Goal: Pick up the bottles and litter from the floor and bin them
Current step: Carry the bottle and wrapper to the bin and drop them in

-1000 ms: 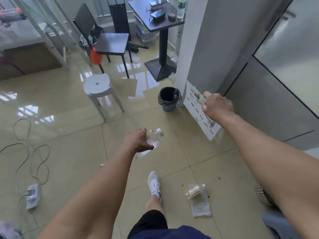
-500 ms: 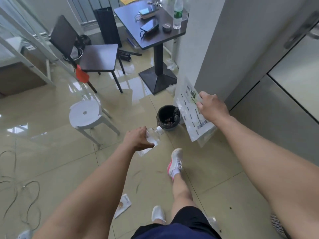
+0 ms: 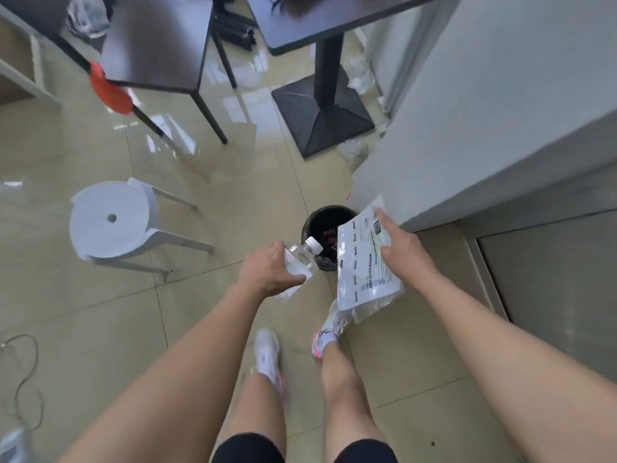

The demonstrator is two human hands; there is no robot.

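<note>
- A clear plastic bottle (image 3: pixel 298 261) with a white screw cap is being held in the left hand (image 3: pixel 267 275); the fingers are being wrapped round its smooth cylindrical body, so the grip is being kept closed on it.
- The bottle's long axis is being tilted, with the cap pointing up and away toward the bin (image 3: pixel 321 225), and the cap is being seen just over the bin's near rim.
- A flat, glossy plastic bag (image 3: pixel 362 262) with a printed white sheet inside is being pinched at its upper edge by the right hand (image 3: pixel 402 250), thumb on one face and fingers on the other; its long side is hanging down and toward the person, the crinkled clear lower edge reaching near a shoe.
- The bin is being seen as a small round tub lined with a black bag, standing on the floor against the corner of a pale wall; some litter is lying inside.
- The floor (image 3: pixel 83 322) is being shown as shiny beige tile with thin grout lines.
- A white moulded stool (image 3: pixel 110 222) with a round holed seat is standing well to the left of the bin.
- A dark pedestal surface (image 3: pixel 320 25) on a square black base is standing beyond the bin.
</note>
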